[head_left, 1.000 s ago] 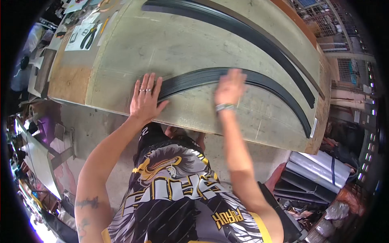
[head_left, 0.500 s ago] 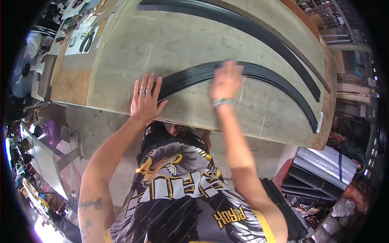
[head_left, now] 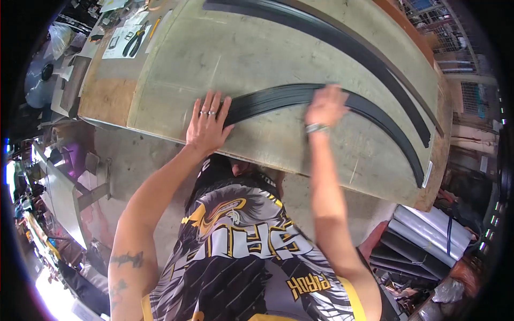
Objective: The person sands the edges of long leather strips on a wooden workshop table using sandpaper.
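Observation:
A bundle of long, thin black strips (head_left: pixel 273 98) lies curved along the near part of the workbench (head_left: pixel 267 136). At the bundle's left end my left hand (head_left: pixel 208 127) rests flat, fingers stretched out and touching the strip ends. My right hand (head_left: pixel 325 107) lies over the strips right of their middle. It is blurred by motion, but its fingers look extended and flat on the bundle, hiding a short part of it. Farther back, a second set of long black strips (head_left: pixel 348 41) curves across the bench.
Pliers (head_left: pixel 134 41) and a yellow pencil (head_left: pixel 155 27) lie on the bench's left side with papers. A small white strip (head_left: pixel 427 174) sits at the right edge. Rolls of sheet material (head_left: pixel 428 230) stand below on the right. The bench's front edge runs close to my body.
My right hand has slid a little to the right along the strips. My left hand stays at their left end. The whole view has shifted slightly.

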`<action>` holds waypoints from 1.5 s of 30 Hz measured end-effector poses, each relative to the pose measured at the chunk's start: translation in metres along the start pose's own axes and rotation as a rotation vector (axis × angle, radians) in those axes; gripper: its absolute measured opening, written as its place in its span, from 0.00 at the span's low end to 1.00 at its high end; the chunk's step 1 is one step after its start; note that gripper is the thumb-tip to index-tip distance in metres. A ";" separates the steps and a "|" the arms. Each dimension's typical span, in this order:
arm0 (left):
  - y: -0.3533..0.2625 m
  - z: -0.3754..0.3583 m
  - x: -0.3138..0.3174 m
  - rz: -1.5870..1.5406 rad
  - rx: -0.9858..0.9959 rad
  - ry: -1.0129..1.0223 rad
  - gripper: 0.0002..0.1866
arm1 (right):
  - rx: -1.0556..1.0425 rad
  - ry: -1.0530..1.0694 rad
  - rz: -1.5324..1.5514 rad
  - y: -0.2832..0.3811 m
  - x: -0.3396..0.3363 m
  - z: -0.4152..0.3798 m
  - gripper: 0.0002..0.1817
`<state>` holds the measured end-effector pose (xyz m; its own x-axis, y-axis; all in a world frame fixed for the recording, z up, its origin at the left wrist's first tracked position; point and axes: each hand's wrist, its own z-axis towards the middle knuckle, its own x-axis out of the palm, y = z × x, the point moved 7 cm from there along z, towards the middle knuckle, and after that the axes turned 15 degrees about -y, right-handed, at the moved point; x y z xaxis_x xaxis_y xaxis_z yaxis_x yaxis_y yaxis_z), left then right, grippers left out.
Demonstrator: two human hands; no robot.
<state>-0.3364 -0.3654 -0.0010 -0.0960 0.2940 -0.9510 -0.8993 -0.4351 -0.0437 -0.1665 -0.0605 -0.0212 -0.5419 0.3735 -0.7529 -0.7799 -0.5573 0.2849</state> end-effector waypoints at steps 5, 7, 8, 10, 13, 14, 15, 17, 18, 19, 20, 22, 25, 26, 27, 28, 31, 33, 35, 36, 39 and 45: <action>0.001 -0.004 0.002 -0.057 0.004 -0.017 0.44 | -0.407 0.372 0.305 0.152 -0.051 -0.103 0.32; 0.006 -0.001 0.003 -0.076 -0.005 -0.052 0.42 | -0.433 0.239 0.150 0.088 -0.042 -0.050 0.31; 0.005 -0.002 0.001 -0.059 -0.013 -0.001 0.41 | -0.319 0.128 0.070 0.037 -0.032 -0.019 0.28; 0.003 0.014 -0.009 -0.034 -0.016 0.088 0.40 | -0.004 0.239 -0.011 -0.077 -0.010 0.045 0.27; -0.008 0.040 -0.024 -0.105 -0.089 0.126 0.33 | -0.058 -0.031 -0.294 -0.195 0.015 0.074 0.21; -0.008 0.046 -0.022 -0.173 -0.134 0.195 0.32 | 0.095 0.112 -0.281 -0.175 0.010 0.080 0.23; -0.007 0.046 -0.010 -0.159 -0.089 0.012 0.34 | 0.252 0.248 -0.274 -0.143 0.004 0.075 0.25; -0.002 0.046 0.004 -0.169 -0.058 -0.042 0.36 | 0.041 0.145 -0.001 -0.052 0.018 0.034 0.24; -0.001 0.046 0.011 -0.172 -0.044 -0.067 0.38 | -0.070 0.050 -0.004 0.016 0.006 0.003 0.25; 0.002 0.046 0.012 -0.185 -0.018 -0.061 0.39 | -0.139 0.096 0.078 0.068 -0.001 -0.030 0.27; 0.007 0.042 0.011 -0.173 -0.020 -0.049 0.38 | -0.234 0.115 0.158 0.113 -0.011 -0.064 0.28; 0.019 0.034 0.007 -0.124 0.007 -0.020 0.37 | -0.280 0.347 0.347 0.172 -0.046 -0.097 0.28; 0.028 0.028 -0.002 -0.212 0.019 0.041 0.36 | -0.383 0.283 0.139 0.094 -0.050 -0.073 0.27; 0.027 0.032 -0.004 -0.242 -0.007 0.058 0.35 | -0.315 0.203 0.131 0.042 -0.048 -0.046 0.26; 0.027 0.035 -0.008 -0.265 -0.043 0.072 0.34 | -0.253 0.124 0.133 -0.018 -0.046 -0.020 0.25; 0.029 0.038 -0.008 -0.281 -0.090 0.085 0.33 | -0.174 0.055 0.092 -0.081 -0.044 0.001 0.24; 0.029 0.031 0.002 -0.217 -0.117 0.002 0.29 | 0.113 0.118 -0.186 -0.196 -0.029 0.039 0.24; 0.025 0.031 0.000 -0.138 -0.132 0.021 0.25 | 0.028 0.150 -0.112 -0.179 0.012 0.032 0.25; 0.020 0.030 -0.002 -0.124 -0.136 0.023 0.24 | -0.103 0.153 -0.064 -0.002 -0.027 0.001 0.27; 0.021 0.032 -0.003 -0.118 -0.137 0.015 0.24 | -0.285 0.106 0.025 0.053 -0.023 -0.038 0.28; 0.014 0.026 0.000 0.013 -0.120 0.017 0.27 | -0.427 0.328 0.339 0.130 -0.040 -0.094 0.31; 0.004 0.028 -0.009 0.021 -0.151 0.043 0.31 | -0.216 0.117 0.099 -0.093 -0.052 0.022 0.22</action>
<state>-0.3511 -0.3456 0.0157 -0.0932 0.2478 -0.9643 -0.8225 -0.5650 -0.0657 -0.0727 -0.0121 0.0048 -0.5625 0.2283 -0.7946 -0.6332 -0.7370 0.2365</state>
